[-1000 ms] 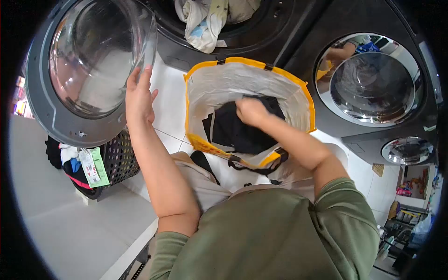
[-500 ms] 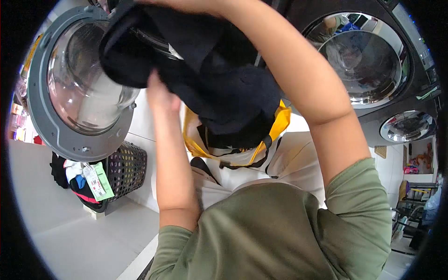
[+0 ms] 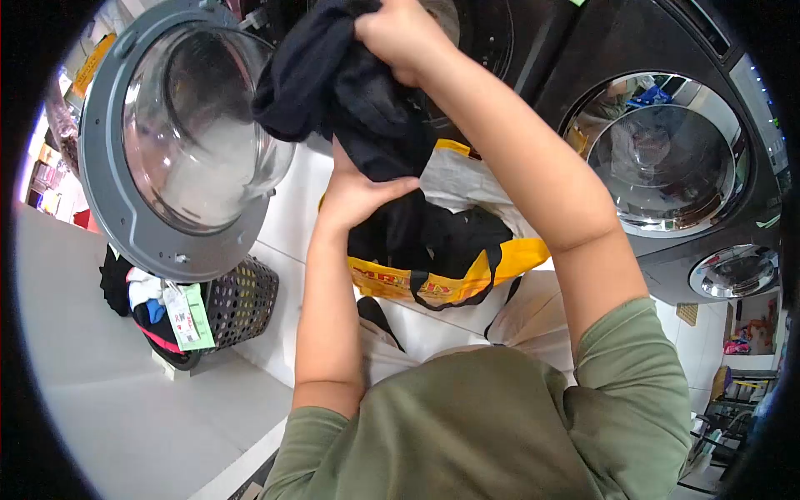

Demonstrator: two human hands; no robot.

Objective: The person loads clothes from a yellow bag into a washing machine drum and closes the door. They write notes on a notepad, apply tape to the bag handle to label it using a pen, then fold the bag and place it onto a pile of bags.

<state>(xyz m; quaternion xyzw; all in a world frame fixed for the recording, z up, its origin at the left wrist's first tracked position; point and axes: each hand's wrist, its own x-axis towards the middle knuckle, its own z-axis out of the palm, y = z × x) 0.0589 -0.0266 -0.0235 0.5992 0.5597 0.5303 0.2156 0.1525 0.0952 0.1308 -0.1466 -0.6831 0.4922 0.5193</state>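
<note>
A bunched dark garment (image 3: 375,100), black to navy, hangs in front of the open machine. At its upper right edge, my right hand (image 3: 404,37) grips the cloth with bent fingers. Lower down, my left hand (image 3: 358,196) clasps the garment from beneath, thumb stretched across the front and fingers mostly hidden behind the cloth. Under both hands stands a yellow bag (image 3: 521,250) with black handles and a pale inside, and black clothes (image 3: 467,237) lie in it.
The round glass door (image 3: 104,167) of the machine swings out on the left. Below it is a perforated laundry basket (image 3: 250,304) with clothes and a green tag (image 3: 196,321). More front-loading machines (image 3: 658,167) stand at right. My shoe (image 3: 379,321) is near the bag.
The garment has bunched up, baring more of the bag and its black clothes. My right hand has come into sight at the garment's top. My left hand has shifted rightward and lower.
</note>
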